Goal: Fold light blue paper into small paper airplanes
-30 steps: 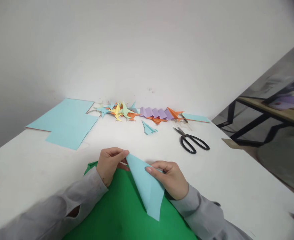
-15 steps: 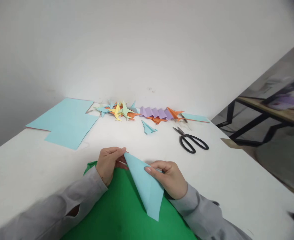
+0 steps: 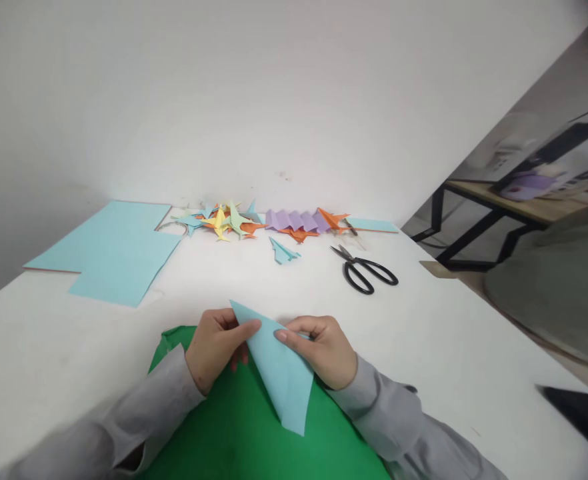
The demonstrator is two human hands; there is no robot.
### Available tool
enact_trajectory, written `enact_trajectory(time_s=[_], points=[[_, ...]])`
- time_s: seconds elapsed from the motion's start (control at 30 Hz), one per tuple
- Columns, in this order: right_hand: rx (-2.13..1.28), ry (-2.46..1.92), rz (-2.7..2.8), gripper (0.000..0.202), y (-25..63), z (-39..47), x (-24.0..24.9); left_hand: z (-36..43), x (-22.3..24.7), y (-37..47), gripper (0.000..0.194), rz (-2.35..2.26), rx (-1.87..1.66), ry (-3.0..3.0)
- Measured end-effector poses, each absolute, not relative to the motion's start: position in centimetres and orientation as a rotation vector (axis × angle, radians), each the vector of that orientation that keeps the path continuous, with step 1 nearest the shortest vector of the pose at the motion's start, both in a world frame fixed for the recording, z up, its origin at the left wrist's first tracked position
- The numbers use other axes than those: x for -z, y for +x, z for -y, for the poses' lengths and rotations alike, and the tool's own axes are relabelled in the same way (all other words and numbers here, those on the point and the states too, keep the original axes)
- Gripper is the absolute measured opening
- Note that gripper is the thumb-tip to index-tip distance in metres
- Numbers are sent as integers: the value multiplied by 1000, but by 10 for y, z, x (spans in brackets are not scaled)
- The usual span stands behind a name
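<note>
Both hands hold a light blue folded paper (image 3: 279, 370), a long triangle with its tip pointing away from me. My left hand (image 3: 217, 347) pinches the paper near its tip, thumb on top. On the paper's right edge my right hand (image 3: 321, 350) grips it with thumb over the fold. Under the hands lies a green sheet (image 3: 234, 427) at the near edge of the white table (image 3: 49, 340).
Light blue sheets (image 3: 109, 250) lie at the far left. Along the wall sit several small folded paper figures (image 3: 221, 221), a purple pleated strip (image 3: 291, 219) and orange pieces. A small blue paper plane (image 3: 281, 251) and black scissors (image 3: 364, 272) lie mid-table. A black-framed table (image 3: 479, 213) stands at the right.
The view has shifted, so everything sits further left in the picture. My left hand's thumb has moved onto the paper just below its tip; the paper stays in both hands.
</note>
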State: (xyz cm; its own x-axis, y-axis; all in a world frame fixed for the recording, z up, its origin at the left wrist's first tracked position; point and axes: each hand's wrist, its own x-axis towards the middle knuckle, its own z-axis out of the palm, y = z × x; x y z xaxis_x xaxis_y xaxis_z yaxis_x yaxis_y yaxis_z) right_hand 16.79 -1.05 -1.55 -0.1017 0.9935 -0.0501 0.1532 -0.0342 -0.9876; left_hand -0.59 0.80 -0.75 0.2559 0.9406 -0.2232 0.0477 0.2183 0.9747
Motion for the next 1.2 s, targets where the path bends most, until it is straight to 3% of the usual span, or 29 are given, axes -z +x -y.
enact_trajectory(time_s=[1.2], points=[[-1385, -1242, 1321, 25, 171, 10, 18, -8, 10, -6, 25, -1166, -909, 1167]])
